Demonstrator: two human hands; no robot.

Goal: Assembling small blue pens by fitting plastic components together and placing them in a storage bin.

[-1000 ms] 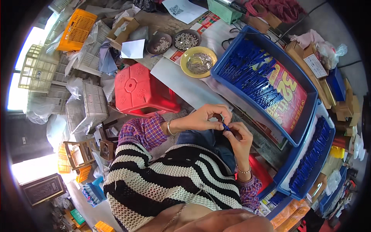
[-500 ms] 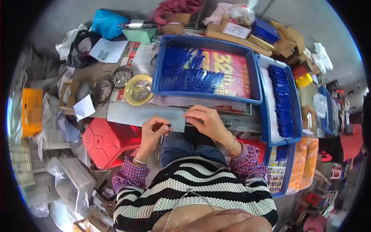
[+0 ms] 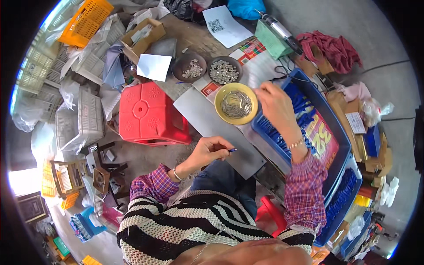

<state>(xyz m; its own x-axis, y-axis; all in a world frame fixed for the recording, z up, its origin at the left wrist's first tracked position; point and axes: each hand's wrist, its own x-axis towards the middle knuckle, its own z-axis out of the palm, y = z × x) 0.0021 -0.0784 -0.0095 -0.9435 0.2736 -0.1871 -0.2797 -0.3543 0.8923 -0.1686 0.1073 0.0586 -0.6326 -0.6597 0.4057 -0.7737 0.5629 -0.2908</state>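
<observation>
Blue, a slim piece (image 3: 232,150) is protruding mid-frame from the pinching fingers of the left hand (image 3: 207,153); the right hand (image 3: 277,106) is hovering beside the yellow bowl (image 3: 217,106), upper centre, its hold impossible to tell; fetching is seemingly occupying this step, the next move probably calling for a fine pinch.

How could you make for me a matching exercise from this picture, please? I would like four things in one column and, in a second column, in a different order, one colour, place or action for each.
Column 1
1. left hand
2. right hand
3. stool at left
4. bowl of thin silvery pieces

Column 2
A. yellow
B. pinching a small blue piece
C. red
D. near the bowl's right edge

Right pairs: 1-B, 2-D, 3-C, 4-A
</observation>
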